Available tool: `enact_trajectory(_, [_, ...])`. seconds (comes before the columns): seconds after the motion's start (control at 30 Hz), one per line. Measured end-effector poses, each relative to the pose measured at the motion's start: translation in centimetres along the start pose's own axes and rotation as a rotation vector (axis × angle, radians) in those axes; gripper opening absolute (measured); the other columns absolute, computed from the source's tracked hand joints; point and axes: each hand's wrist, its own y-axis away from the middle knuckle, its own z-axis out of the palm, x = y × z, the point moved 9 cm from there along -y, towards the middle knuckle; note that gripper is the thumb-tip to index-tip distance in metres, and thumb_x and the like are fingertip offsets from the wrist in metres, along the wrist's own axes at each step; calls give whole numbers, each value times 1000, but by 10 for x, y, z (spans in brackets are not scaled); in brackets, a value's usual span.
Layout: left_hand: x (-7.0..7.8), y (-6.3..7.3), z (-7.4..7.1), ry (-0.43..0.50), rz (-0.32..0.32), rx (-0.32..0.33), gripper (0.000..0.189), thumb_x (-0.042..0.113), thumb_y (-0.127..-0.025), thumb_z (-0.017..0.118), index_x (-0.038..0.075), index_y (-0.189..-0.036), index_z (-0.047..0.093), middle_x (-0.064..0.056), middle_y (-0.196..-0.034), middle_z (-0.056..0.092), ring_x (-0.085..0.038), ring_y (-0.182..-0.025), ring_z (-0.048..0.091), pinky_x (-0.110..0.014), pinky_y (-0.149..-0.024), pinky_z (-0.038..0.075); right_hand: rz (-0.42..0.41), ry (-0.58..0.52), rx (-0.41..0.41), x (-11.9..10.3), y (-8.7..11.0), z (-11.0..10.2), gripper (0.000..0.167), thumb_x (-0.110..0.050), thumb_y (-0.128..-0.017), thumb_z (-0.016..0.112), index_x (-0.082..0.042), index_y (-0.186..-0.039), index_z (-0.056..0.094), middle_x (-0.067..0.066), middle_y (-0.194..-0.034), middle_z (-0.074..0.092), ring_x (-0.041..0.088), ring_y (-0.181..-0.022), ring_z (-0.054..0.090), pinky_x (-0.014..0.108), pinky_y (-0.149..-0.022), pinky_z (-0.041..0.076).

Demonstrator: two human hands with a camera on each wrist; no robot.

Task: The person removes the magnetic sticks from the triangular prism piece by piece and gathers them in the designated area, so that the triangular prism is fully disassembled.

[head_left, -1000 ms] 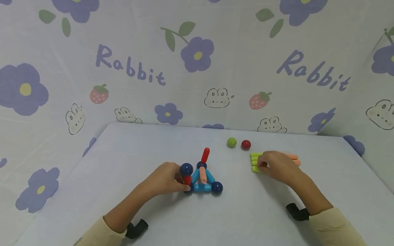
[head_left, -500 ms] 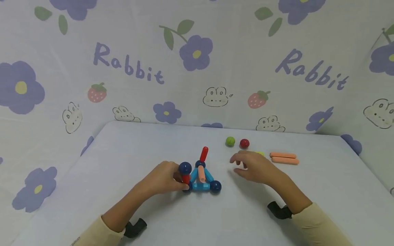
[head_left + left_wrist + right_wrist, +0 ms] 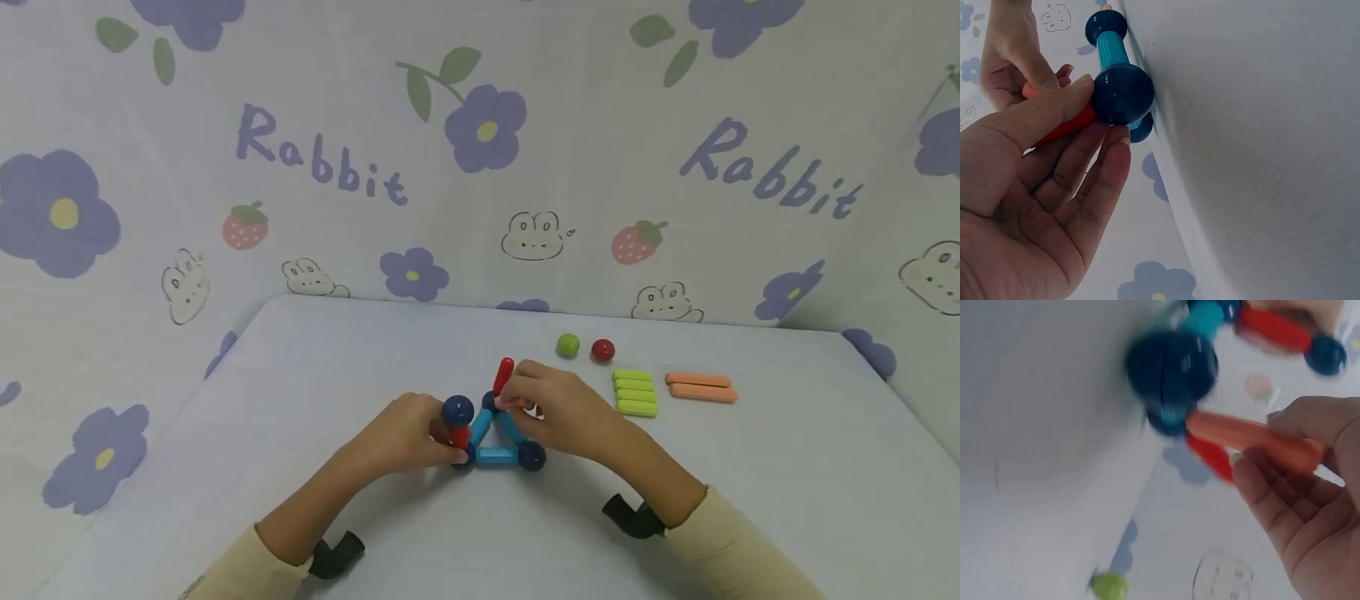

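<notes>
A magnetic building toy stands on the table: blue sticks (image 3: 498,455) and navy balls (image 3: 532,456) joined in a flat triangle. From its left corner rises a red magnetic stick (image 3: 460,437) topped by another navy ball (image 3: 457,411). My left hand (image 3: 405,432) pinches that corner, thumb and fingers at the red stick's base and the lower ball (image 3: 1124,94). A second red stick (image 3: 504,375) rises from the back ball. My right hand (image 3: 562,408) pinches an orange magnetic stick (image 3: 1241,437) between thumb and fingers, its far end at the back ball, partly hidden in the head view.
Several short green sticks (image 3: 635,393) lie side by side right of the right hand. Beyond them are two orange sticks (image 3: 701,387). A green ball (image 3: 567,345) and a red ball (image 3: 603,350) sit towards the table's back edge, before a patterned cloth (image 3: 450,217).
My right hand has left the green sticks, moved left and taken hold of the orange stick at the triangle's back ball. My left hand has kept its grip on the left corner.
</notes>
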Motion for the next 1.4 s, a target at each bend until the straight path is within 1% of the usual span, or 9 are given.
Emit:
enact_trajectory(0.07, [-1, 0, 0, -6, -21, 1, 26, 17, -79, 87, 2, -97, 75, 2, -79, 73, -13, -76, 66, -32, -72, 56, 62, 6, 0, 13, 1, -7, 14, -8, -86, 79, -10, -99, 74, -2, -92, 64, 13, -80, 60, 21, -70, 54])
enact_trajectory(0.2, [-1, -1, 0, -9, -38, 3, 28, 17, -79, 87, 1, -98, 75, 1, -79, 73, -14, -76, 66, -32, -72, 56, 139, 17, -31, 36, 6, -11, 11, -7, -87, 78, -12, -96, 77, -4, -89, 68, 13, -82, 61, 22, -70, 53])
enact_trajectory(0.33, [0, 0, 1, -9, -49, 3, 28, 17, -79, 87, 1, -98, 75, 1, -79, 73, -14, -77, 66, -31, -72, 56, 200, -37, -78, 54, 9, -4, 11, -6, -87, 78, -10, -98, 78, -4, -88, 69, 14, -83, 62, 23, -72, 55])
enact_trajectory(0.53, [1, 0, 0, -13, -50, 9, 29, 17, -79, 87, 1, -99, 74, 1, -79, 73, -14, -77, 67, -30, -71, 56, 290, -104, -154, 73, 14, 8, 12, -2, -88, 75, -10, -97, 76, -3, -92, 72, 17, -89, 66, 31, -79, 57])
enact_trajectory(0.63, [1, 1, 0, -14, -51, 11, 29, 17, -79, 87, 1, -98, 75, 1, -79, 73, -14, -76, 67, -30, -70, 57, 302, -117, -166, 76, 15, 10, 12, -1, -88, 74, -9, -97, 76, -2, -93, 72, 17, -89, 65, 32, -80, 57])
enact_trajectory(0.8, [1, 1, 0, -11, -53, 10, 28, 16, -79, 87, 1, -98, 75, 1, -79, 72, -14, -76, 67, -30, -70, 57, 292, -90, -198, 75, 19, 11, 13, -2, -88, 75, -12, -96, 75, -5, -88, 69, 17, -82, 60, 30, -77, 55])
enact_trajectory(1.03, [2, -1, 1, -20, -28, 6, 26, 17, -79, 87, 2, -96, 75, 2, -78, 72, -13, -75, 66, -29, -69, 55, 350, -58, -254, 84, 48, 10, 18, -3, -88, 75, -14, -101, 72, -7, -88, 64, 16, -83, 57, 32, -77, 52])
enact_trajectory(1.23, [3, -1, 1, -21, -25, 8, 25, 17, -78, 87, 3, -95, 75, 2, -77, 72, -13, -75, 66, -29, -69, 56, 376, -47, -242, 93, 73, -2, 19, 0, -85, 77, -15, -97, 73, -7, -83, 61, 16, -80, 55, 30, -73, 52])
enact_trajectory(1.4, [1, -1, 2, -18, -34, 12, 26, 18, -78, 88, 3, -94, 75, 3, -77, 72, -13, -75, 66, -29, -70, 56, 347, -59, -212, 92, 81, -12, 17, -3, -86, 77, -13, -99, 74, -9, -88, 63, 15, -84, 57, 34, -77, 54])
